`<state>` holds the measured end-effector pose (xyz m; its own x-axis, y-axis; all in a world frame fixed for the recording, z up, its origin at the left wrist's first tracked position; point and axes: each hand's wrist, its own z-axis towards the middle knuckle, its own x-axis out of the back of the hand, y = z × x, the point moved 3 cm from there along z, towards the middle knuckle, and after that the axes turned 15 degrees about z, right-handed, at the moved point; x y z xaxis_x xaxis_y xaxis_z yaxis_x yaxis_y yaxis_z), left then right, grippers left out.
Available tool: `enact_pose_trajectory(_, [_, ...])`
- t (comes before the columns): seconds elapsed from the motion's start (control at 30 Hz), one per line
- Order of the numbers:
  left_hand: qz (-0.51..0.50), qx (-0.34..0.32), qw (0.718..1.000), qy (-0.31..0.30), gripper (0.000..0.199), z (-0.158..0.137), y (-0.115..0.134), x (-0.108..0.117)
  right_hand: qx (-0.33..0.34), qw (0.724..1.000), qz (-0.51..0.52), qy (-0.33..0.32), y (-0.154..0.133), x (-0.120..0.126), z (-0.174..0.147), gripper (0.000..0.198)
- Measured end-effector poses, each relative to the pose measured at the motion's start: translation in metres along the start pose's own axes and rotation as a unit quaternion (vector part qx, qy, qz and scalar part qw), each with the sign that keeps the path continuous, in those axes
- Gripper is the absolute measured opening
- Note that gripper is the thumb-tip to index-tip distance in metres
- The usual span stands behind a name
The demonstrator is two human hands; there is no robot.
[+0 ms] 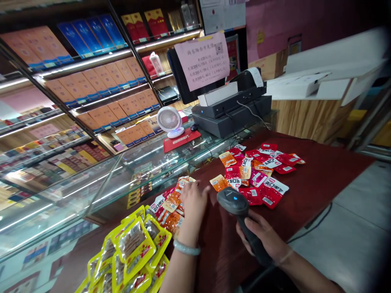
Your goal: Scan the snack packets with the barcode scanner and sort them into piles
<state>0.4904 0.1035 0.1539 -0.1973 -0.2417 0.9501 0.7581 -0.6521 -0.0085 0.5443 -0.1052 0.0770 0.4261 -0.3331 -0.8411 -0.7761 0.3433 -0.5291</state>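
Note:
In my right hand [264, 232] is a dark grey barcode scanner [233, 201]; my fingers wrap its handle, and a small blue light glows on its head. My left hand [194, 199], with a pale bangle at the wrist, reaches over a small pile of orange and red snack packets [172, 200]. Its thumb is held apart from the fingers, whose tips are partly hidden against the packets. Nearer to me on the left lies a heap of yellow-edged clear snack pouches [134, 240]. Beyond the scanner, another pile of red, orange and white packets [271, 191] is spread out.
A dark red tabletop [330, 162] carries the piles. Behind it stand a glass display counter [137, 162], a small white fan [169, 120], a monitor with a pink paper sign [203, 61] and a black cash drawer [232, 118]. Shelves of boxed goods [100, 85] line the left.

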Motion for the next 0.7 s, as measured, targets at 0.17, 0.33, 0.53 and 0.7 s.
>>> enact_pose_trajectory(0.17, [0.081,-0.019,0.993,-0.089,0.042,-0.003,0.05,-0.022,0.042,0.999,0.016,-0.013,-0.008,-0.008,0.0,0.041])
enact_pose_trajectory(0.33, [0.067,-0.019,0.991,-0.115,0.031,0.002,0.062,-0.027,0.043,0.999,0.009,-0.02,-0.007,-0.009,-0.002,0.042])
enact_pose_trajectory(0.53, [-0.047,0.023,0.988,-0.146,0.027,0.005,0.05,-0.03,0.053,0.999,0.004,-0.004,-0.01,-0.013,-0.001,0.045])
enact_pose_trajectory(0.7, [-0.123,0.013,0.981,-0.15,0.036,-0.005,0.038,-0.03,0.067,0.997,0.02,-0.022,-0.01,-0.01,0.0,0.036])
